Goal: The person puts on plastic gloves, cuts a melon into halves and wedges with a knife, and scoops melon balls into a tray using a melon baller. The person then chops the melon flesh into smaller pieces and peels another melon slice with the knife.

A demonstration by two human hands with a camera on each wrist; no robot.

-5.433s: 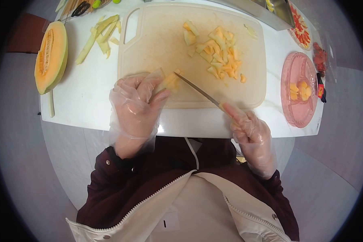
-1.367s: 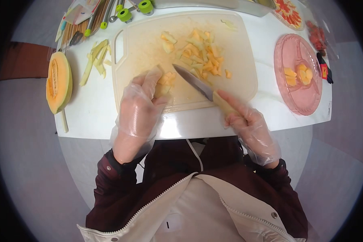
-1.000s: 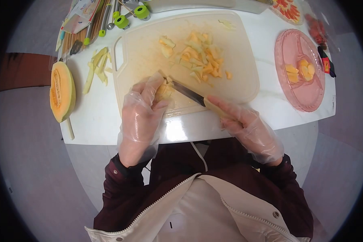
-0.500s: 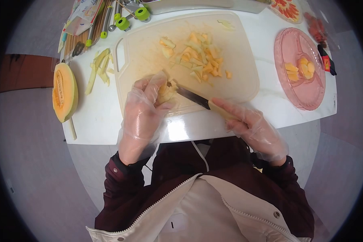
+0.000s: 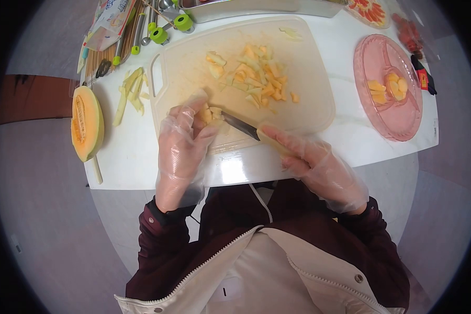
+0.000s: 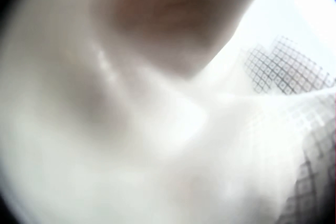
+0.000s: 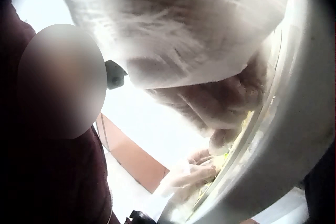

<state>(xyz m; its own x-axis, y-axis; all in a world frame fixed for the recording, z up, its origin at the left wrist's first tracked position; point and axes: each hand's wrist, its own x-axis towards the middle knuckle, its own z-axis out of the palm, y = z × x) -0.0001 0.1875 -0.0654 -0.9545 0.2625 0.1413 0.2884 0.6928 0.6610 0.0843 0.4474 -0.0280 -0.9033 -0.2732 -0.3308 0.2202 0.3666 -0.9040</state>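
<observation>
My gloved left hand (image 5: 183, 146) holds small pale-orange melon pieces (image 5: 210, 115) on the near left part of the beige cutting board (image 5: 180, 70). In my gloved right hand (image 5: 324, 165) is a knife (image 5: 240, 126), gripped by its pale handle, its tip right at those pieces. Farther up the board lies a loose heap of melon scraps (image 5: 259, 76), with a few more scraps (image 5: 215, 64) left of it. The left wrist view is blurred by glove plastic; the right wrist view shows mostly the glove (image 7: 189, 29) and fingers.
A halved melon (image 5: 83, 128) and rind strips (image 5: 128, 94) lie left of the board. On the right stands a pink divided plate (image 5: 395, 120) with cut melon in it. Green-capped tools (image 5: 159, 35), wooden skewers (image 5: 92, 64) and a metal tray (image 5: 277, 6) line the back.
The knife has moved left from clear of the melon pieces to right against them. Over the last half second both hands shift slightly left, and the pieces show cut apart more clearly.
</observation>
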